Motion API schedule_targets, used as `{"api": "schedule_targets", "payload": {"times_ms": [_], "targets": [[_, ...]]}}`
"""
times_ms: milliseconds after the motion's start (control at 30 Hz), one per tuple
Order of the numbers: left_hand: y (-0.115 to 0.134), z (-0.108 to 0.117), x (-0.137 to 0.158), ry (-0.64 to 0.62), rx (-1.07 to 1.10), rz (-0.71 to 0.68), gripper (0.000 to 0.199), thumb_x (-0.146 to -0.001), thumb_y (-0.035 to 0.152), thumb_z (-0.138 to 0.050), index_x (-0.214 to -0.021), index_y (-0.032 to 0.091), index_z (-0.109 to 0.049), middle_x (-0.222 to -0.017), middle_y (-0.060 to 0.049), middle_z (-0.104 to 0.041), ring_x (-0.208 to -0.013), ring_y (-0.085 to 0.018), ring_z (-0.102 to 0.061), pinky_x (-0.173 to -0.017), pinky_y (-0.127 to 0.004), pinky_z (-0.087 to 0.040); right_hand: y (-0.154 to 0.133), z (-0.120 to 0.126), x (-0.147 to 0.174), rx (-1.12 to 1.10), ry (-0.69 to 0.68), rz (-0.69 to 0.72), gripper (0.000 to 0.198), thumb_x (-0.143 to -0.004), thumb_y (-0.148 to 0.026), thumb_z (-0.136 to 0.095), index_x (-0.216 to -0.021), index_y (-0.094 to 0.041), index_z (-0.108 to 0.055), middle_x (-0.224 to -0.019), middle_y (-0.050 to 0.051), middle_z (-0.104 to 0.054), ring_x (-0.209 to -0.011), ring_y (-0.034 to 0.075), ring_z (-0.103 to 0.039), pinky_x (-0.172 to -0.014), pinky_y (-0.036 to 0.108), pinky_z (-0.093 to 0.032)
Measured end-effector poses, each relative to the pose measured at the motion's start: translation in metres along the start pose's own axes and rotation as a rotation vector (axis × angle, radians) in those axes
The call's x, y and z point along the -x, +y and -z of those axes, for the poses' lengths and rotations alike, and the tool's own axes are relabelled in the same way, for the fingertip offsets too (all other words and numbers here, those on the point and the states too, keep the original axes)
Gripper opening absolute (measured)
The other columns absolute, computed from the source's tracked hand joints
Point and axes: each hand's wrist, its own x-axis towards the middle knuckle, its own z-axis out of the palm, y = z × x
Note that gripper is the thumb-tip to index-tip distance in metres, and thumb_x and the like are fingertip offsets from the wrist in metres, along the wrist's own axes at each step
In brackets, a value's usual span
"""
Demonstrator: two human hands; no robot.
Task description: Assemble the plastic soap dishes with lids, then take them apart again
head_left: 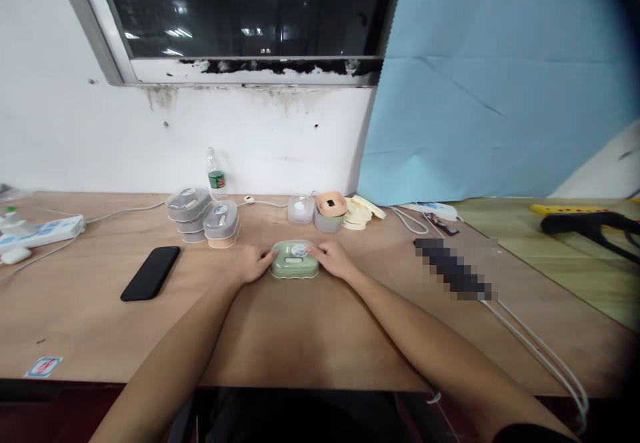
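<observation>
Green lidded box [294,271] at mid-table, between two hands
A broad stretch of tabletop [280,336] separates it from the near edge; grey boxes [189,211] stand far left, a black phone [150,274] left; left hand [254,263] and right hand [334,260] grasp opposite ends, digits touching the lid

Left arm [195,336] from seven o'clock and right arm [420,330] from four slant toward twelve; left grip [253,263] and right grip [334,260] curl inward.
</observation>
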Motion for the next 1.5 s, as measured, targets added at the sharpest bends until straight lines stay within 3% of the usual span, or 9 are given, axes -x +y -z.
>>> {"api": "schedule_targets", "payload": {"times_ms": [267,467,600,733,933,1067,1200,1300,1500], "targets": [[-0.007,-0.004,-0.005,0.062,0.028,0.138,0.061,-0.093,0.060,-0.022,-0.072,0.019,-0.061,-0.073,-0.003,-0.066,-0.070,-0.019,-0.060,-0.065,-0.029,-0.040,-0.003,0.002,-0.002,0.054,-0.037,0.009,0.058,-0.086,-0.062,-0.038,-0.047,-0.019,-0.032,-0.049,-0.004,-0.026,-0.046,0.008,-0.030,-0.047,0.024,-0.015],[-0.008,-0.002,-0.004,0.149,0.132,0.141,0.045,-0.091,0.056,-0.037,-0.091,0.017,-0.060,-0.082,-0.004,-0.068,-0.075,-0.019,-0.062,-0.067,-0.029,-0.045,-0.006,0.003,0.001,0.050,-0.030,0.046,0.058,-0.086,-0.062,-0.036,-0.049,-0.018,-0.036,-0.050,-0.004,-0.031,-0.049,0.009,-0.033,-0.048,0.024,-0.017],[-0.008,-0.001,-0.003,0.141,0.197,0.097,0.047,-0.091,0.051,-0.039,-0.120,0.017,-0.055,-0.106,-0.008,-0.068,-0.095,-0.022,-0.064,-0.084,-0.034,-0.048,-0.007,0.004,0.001,0.044,-0.057,0.074,0.058,-0.086,-0.064,-0.037,-0.050,-0.018,-0.038,-0.050,-0.004,-0.035,-0.050,0.009,-0.036,-0.049,0.024,-0.018],[-0.008,-0.002,-0.002,0.069,0.205,-0.062,0.051,-0.095,0.049,-0.030,-0.133,0.020,-0.049,-0.135,-0.007,-0.055,-0.123,-0.022,-0.051,-0.107,-0.039,-0.036,-0.006,0.002,-0.002,0.072,0.018,0.029,0.059,-0.088,-0.063,-0.034,-0.050,-0.018,-0.040,-0.049,-0.003,-0.039,-0.049,0.010,-0.038,-0.049,0.024,-0.018],[-0.002,-0.004,0.003,-0.017,0.073,-0.116,0.088,-0.071,0.055,-0.069,-0.144,0.023,-0.033,-0.142,-0.008,-0.048,-0.125,-0.029,-0.048,-0.106,-0.044,-0.038,0.001,0.001,-0.006,0.086,0.099,-0.039,0.058,-0.090,-0.060,-0.032,-0.053,-0.018,-0.044,-0.053,0.000,-0.051,-0.053,0.013,-0.047,-0.050,0.024,-0.022],[-0.001,-0.002,0.003,0.049,0.059,-0.142,0.084,-0.071,0.047,-0.073,-0.143,0.026,-0.035,-0.138,-0.008,-0.049,-0.120,-0.027,-0.052,-0.102,-0.040,-0.042,0.000,0.004,-0.005,0.049,0.100,-0.073,0.060,-0.091,-0.062,-0.028,-0.055,-0.018,-0.049,-0.055,0.002,-0.058,-0.056,0.015,-0.052,-0.053,0.024,-0.028],[-0.005,0.007,0.003,0.224,-0.030,-0.170,0.076,-0.075,0.041,-0.072,-0.141,0.030,-0.037,-0.134,-0.008,-0.046,-0.116,-0.026,-0.054,-0.099,-0.040,-0.045,-0.003,0.005,-0.003,0.007,0.080,-0.080,0.063,-0.092,-0.063,-0.024,-0.063,-0.018,-0.058,-0.055,0.003,-0.060,-0.058,0.017,-0.056,-0.056,0.025,-0.032],[-0.010,0.018,0.003,0.500,-0.097,-0.160,0.069,-0.077,0.035,-0.069,-0.139,0.028,-0.040,-0.133,-0.010,-0.043,-0.119,-0.026,-0.051,-0.098,-0.039,-0.046,-0.003,0.005,-0.003,0.026,0.064,-0.054,0.061,-0.091,-0.063,-0.027,-0.067,-0.018,-0.060,-0.056,0.002,-0.060,-0.059,0.017,-0.056,-0.055,0.025,-0.031],[-0.023,0.046,0.010,1.062,-0.138,0.134,0.075,-0.073,0.041,-0.073,-0.138,0.023,-0.041,-0.134,-0.014,-0.036,-0.109,-0.026,-0.054,-0.089,-0.037,-0.050,0.002,-0.001,-0.005,0.133,0.058,0.028,0.055,-0.090,-0.061,-0.036,-0.058,-0.018,-0.049,-0.056,0.000,-0.053,-0.056,0.014,-0.048,-0.052,0.025,-0.023]]}}
